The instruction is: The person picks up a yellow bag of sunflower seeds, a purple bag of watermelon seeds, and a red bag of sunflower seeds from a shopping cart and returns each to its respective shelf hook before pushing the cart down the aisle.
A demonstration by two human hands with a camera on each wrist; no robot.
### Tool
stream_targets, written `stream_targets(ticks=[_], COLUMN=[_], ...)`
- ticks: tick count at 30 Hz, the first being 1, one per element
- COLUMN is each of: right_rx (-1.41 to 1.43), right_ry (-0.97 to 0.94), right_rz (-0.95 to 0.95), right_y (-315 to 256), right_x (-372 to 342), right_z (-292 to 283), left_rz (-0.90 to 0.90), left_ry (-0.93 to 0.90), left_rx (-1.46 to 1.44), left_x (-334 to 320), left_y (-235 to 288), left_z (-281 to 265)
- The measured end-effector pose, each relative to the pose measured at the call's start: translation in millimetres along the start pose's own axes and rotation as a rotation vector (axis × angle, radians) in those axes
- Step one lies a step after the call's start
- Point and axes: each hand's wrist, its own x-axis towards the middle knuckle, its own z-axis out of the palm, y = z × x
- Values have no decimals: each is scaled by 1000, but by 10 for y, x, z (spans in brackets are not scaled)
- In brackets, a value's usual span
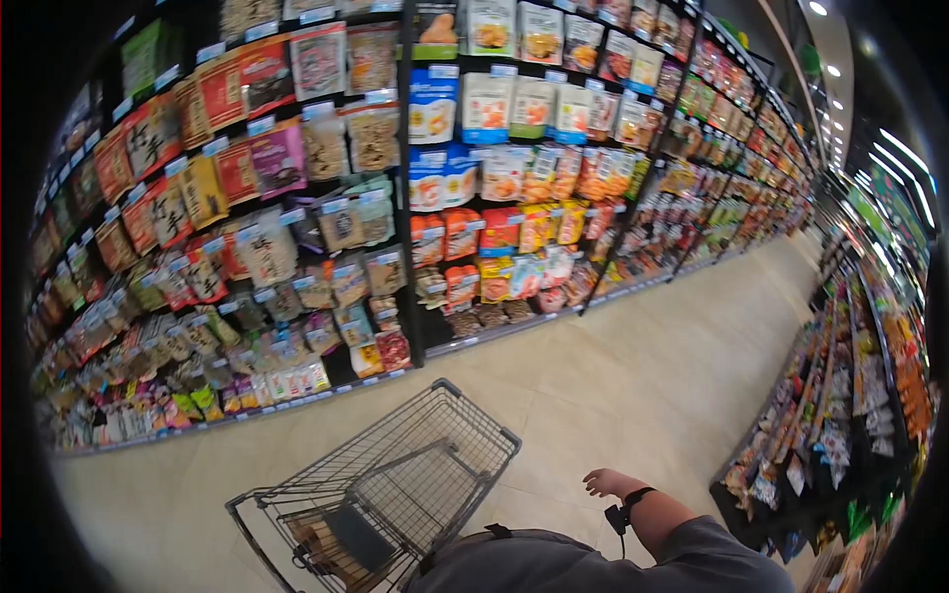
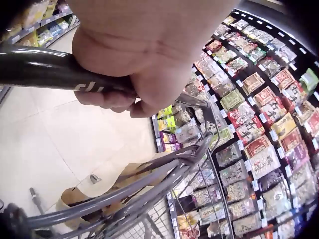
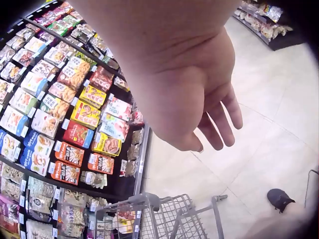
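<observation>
My left hand grips the dark handle bar of a shopping cart, its fingers curled round underneath; the head view does not show this hand. The grey wire cart stands in front of my body, angled toward the shelves. A tan and brown item lies at the handle end of the cart, partly hidden by its bars. My right hand hangs over the floor to the right of the cart, fingers loosely spread and holding nothing. In the head view the same right hand is held out beside my body.
A long wall of shelves packed with bagged foods runs along the far side of the aisle. On the right stands a lower sloped display of packets. Pale tiled floor lies between them. A dark shoe shows at lower right.
</observation>
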Motion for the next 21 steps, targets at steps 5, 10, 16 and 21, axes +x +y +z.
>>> stream_targets(ticks=[5,10,16,21], right_rx=[63,-60,-89,-17], right_ry=[-89,-119,-157,-154], right_rz=[-64,-75,-85,-107], right_y=[-395,-759,-956,-1033], right_x=[226,448,1135,1445], right_z=[50,-1,-574,-1358], left_rz=[-147,-143,-141,-255], left_ry=[29,-42,14,148], left_rx=[-143,-38,55,-132], left_x=[-543,-328,-464,-459], left_y=[389,80,187,266], left_z=[73,222,554,955])
